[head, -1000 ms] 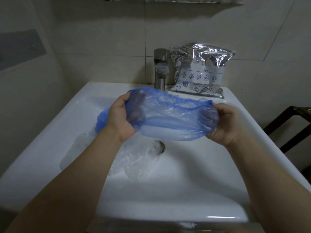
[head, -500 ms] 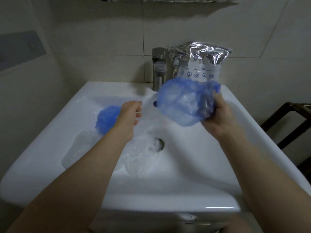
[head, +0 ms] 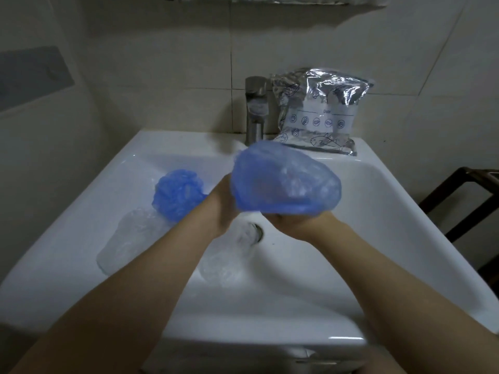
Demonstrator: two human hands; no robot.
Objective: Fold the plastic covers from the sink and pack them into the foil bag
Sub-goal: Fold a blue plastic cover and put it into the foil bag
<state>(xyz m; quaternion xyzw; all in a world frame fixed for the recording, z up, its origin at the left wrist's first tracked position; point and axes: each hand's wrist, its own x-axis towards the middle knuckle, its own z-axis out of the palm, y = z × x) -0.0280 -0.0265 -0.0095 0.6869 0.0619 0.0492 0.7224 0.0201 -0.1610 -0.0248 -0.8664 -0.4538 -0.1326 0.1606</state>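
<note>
Folding is under way: left hand [head: 222, 205] and right hand [head: 293, 221] both hold one blue cover [head: 283, 180] above the sink [head: 405, 225]. Another blue cover [head: 176, 194] and clear covers [head: 129, 238] wait inside (foil bag [head: 318, 109] apparently untouched).

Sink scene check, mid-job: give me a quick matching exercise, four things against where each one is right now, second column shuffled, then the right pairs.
Things:
1. foil bag
2. bunched blue cover
3. clear covers
4. spread blue cover

Places:
A. lying in the basin, left part, nearest the camera
B. held up over the drain by both hands
C. on the sink's back ledge, right of the tap
D. in the basin, left of the left wrist

Pairs: 1-C, 2-D, 3-A, 4-B
</note>
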